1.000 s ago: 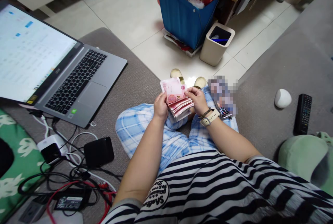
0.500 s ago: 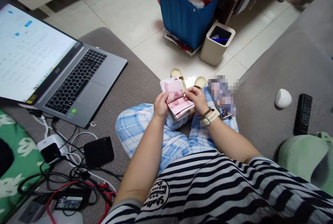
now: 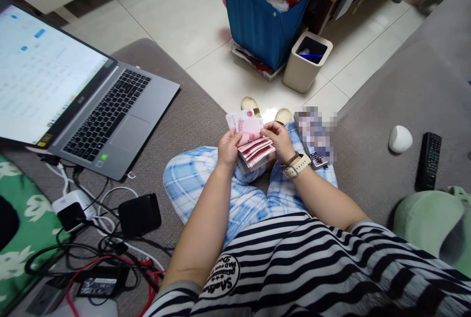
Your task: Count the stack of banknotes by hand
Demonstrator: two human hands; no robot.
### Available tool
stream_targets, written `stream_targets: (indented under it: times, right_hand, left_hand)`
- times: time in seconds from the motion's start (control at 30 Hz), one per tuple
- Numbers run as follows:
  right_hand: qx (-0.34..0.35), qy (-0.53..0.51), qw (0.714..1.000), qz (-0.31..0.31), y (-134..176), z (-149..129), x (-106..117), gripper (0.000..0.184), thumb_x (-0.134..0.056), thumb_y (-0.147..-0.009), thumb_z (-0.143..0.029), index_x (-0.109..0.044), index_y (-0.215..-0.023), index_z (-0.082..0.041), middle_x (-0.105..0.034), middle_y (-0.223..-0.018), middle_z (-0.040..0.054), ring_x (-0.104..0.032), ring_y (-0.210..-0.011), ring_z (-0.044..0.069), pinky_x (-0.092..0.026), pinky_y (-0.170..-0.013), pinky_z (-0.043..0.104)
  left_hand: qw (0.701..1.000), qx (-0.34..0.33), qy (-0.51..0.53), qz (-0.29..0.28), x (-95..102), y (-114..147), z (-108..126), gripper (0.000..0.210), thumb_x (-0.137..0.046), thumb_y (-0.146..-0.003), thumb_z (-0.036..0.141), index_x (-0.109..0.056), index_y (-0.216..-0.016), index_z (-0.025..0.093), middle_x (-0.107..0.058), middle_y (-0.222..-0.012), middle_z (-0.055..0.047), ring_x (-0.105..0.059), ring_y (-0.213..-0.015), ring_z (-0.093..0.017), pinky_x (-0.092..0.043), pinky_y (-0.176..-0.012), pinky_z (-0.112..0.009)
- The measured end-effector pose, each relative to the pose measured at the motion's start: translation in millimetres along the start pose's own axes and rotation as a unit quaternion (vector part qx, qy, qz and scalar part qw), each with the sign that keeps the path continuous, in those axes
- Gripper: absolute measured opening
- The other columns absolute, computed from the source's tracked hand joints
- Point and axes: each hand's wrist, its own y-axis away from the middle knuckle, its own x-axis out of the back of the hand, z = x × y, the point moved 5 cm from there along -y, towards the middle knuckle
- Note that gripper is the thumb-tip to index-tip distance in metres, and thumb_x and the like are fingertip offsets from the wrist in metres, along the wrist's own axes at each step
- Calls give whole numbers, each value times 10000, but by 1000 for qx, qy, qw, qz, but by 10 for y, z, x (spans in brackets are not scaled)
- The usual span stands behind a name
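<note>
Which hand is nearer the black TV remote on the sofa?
Right. The right hand, wearing a watch, grips the banknote stack on the side toward the black TV remote; the left hand holds the stack's far side, further away.

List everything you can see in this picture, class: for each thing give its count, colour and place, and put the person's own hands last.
banknotes: one stack, pink-red, between both hands
laptop: one, grey, open, on sofa at left
cables: several, black, white, red, lower left
blue bin: one, on floor, top
small bin: one, beige, beside blue bin
remote: one, black, on sofa at right
round object: one, white, beside remote
left hand: holds the stack
right hand: grips the notes' right edge
</note>
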Motion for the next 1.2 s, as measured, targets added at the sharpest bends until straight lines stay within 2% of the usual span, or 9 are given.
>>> stream_targets:
  times: [0.2,0.37,0.53,0.83,1.2]
  right_hand:
    - [7,-1,1000,-6,11,-18,-8,353,-816,-650,-470,-597,-707,-199,-574,-667,-35,-511,-650,133,-444,-678,295]
    - [0,4,1000,-3,18,-27,-14,348,-812,-640,-466,-601,-705,-197,-572,-669,-31,-507,-644,131,-441,-659,290]
    - [-4,2,1000,0,20,-33,-17,359,-818,-628,-476,-601,-697,-200,-576,-665,-30,-506,-652,134,-441,-657,286]
    - [-16,-7,1000,-6,28,-36,-32,390,-839,-604,-490,-610,-727,-198,-584,-684,-31,-506,-659,132,-441,-654,278]
    - [-17,8,1000,-2,29,-60,-29,338,-801,-606,-466,-603,-683,-202,-554,-650,-37,-484,-644,130,-426,-646,280]
  left_hand:
    - [1000,-9,8,11,6,-31,-11,358,-857,-614,416,-712,-833,172,-757,-771,-25,-733,-790,-213,-583,-810,-338]
    - [998,-29,8,61,91,-88,-31,346,-863,-588,440,-718,-769,183,-770,-838,-38,-713,-804,-196,-577,-815,-322]
    - [995,-39,10,88,159,-121,-63,309,-831,-617,428,-734,-784,187,-769,-868,-36,-712,-847,-200,-569,-861,-339]
    - [996,-36,5,80,164,-138,-93,273,-805,-659,415,-738,-801,192,-771,-891,-43,-710,-894,-219,-563,-905,-366]
    - [994,-39,-10,102,206,-147,-100,219,-746,-713,376,-731,-814,182,-753,-899,-34,-691,-947,-203,-534,-925,-345]
